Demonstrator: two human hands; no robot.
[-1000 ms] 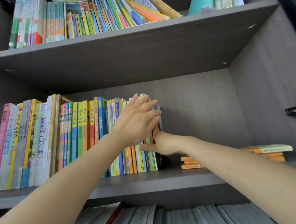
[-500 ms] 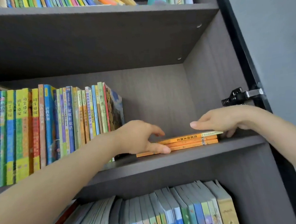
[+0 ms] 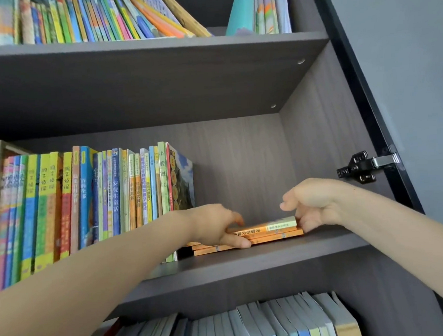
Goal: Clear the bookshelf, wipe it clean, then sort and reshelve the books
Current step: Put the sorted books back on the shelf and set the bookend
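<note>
Left hand [image 3: 215, 227] pinches the left end of the flat book stack [image 3: 274, 233] on the middle shelf [image 3: 274, 260], thumb in front. Right hand [image 3: 313, 203] curls at its right end; fingertips hidden, grip unclear.

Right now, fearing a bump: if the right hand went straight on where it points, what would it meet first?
The right hand points left: likely the left hand, across the stack of orange books; depth unclear.
</note>
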